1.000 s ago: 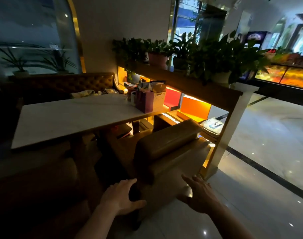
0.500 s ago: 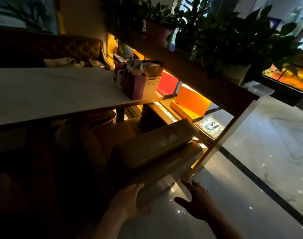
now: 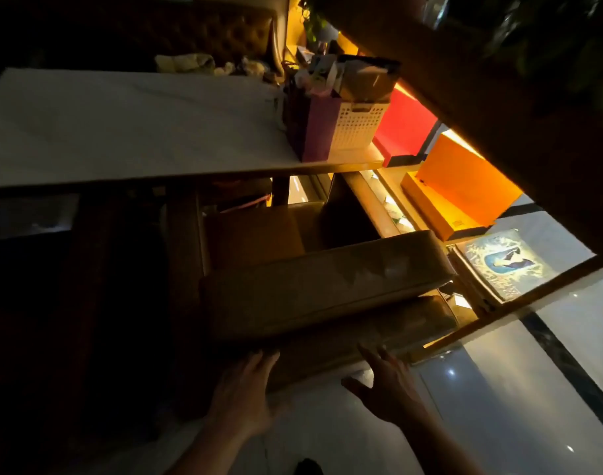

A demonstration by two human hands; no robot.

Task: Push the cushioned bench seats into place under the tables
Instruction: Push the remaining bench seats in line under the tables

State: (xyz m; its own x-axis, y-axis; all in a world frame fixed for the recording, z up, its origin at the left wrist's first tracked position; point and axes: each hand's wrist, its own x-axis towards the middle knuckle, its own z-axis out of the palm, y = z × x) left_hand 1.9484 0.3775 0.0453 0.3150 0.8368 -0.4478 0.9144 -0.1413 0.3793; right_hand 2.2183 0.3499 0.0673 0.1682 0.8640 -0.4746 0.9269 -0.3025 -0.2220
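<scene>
Dim dining corner: one table (image 3: 122,132), one bench seat (image 3: 327,289), two hands.

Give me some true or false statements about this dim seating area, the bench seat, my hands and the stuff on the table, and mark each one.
1. Both hands, left hand and right hand, reach with straight fingers to the back of the cushioned bench seat. True.
2. A purple bag stands on the white table. True.
3. The white perforated basket sits on the floor. False: it stands on the table beside the purple bag.
4. The right hand holds the orange box. False: the box lies on the lit shelf, untouched.
</scene>
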